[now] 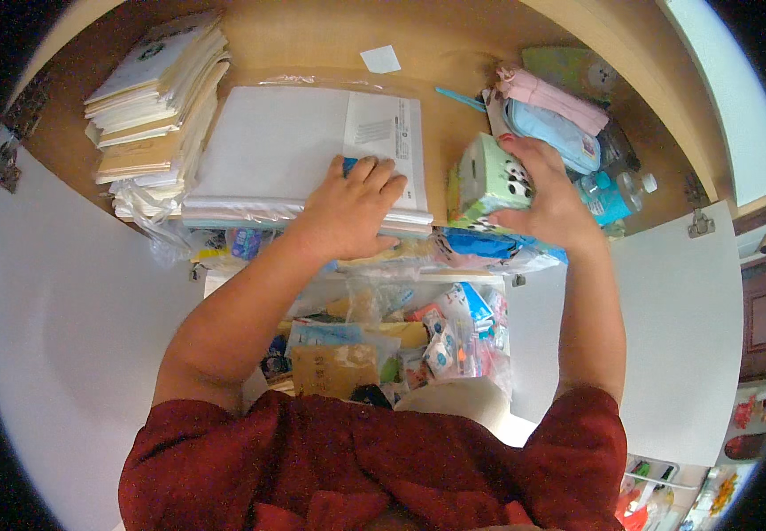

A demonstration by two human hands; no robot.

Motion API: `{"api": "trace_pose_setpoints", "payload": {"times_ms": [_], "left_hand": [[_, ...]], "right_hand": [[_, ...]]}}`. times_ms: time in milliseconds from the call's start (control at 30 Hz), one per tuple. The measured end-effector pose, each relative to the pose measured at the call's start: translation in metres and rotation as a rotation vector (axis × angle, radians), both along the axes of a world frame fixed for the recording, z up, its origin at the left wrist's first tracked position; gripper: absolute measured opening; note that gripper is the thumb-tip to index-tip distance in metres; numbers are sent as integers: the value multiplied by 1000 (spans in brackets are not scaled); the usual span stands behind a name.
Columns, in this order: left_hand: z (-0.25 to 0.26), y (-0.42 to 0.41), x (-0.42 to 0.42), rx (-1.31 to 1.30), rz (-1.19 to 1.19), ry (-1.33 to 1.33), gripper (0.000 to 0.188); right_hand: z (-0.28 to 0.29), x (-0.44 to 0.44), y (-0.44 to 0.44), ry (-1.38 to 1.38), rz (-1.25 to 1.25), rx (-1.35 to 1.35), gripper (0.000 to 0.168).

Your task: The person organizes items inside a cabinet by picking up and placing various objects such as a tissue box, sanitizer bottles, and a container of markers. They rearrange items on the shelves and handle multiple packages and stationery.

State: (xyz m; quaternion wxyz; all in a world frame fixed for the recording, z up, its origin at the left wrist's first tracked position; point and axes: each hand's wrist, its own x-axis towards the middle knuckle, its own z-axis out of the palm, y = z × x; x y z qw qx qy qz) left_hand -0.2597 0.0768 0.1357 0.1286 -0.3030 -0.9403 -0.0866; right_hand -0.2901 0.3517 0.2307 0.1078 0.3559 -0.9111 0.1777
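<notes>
My left hand lies palm down on a plastic-wrapped stack of white paper, its fingers slightly apart. A small blue patch shows between the fingers; what it belongs to is hidden. My right hand grips a green box printed with pandas from its right side, thumb at the near edge and fingers over the far one. The box is at the shelf's front edge, right of the paper. Just behind my right hand lie a light blue pouch and a pink pouch.
A tall pile of booklets and papers stands on the left. Plastic bottles lie on the right. A white slip and a blue strap are farther back. Below is a drawer of bags and packets. Cabinet doors stand open both sides.
</notes>
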Motion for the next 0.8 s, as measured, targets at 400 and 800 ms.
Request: {"api": "trace_pose_setpoints", "payload": {"times_ms": [400, 800], "left_hand": [[-1, -1, -3, 7, -12, -25, 78], [4, 3, -4, -35, -9, -46, 78]], "right_hand": [[-49, -95, -64, 472, -396, 169, 45], [-63, -116, -55, 572, -194, 41, 59]]}}
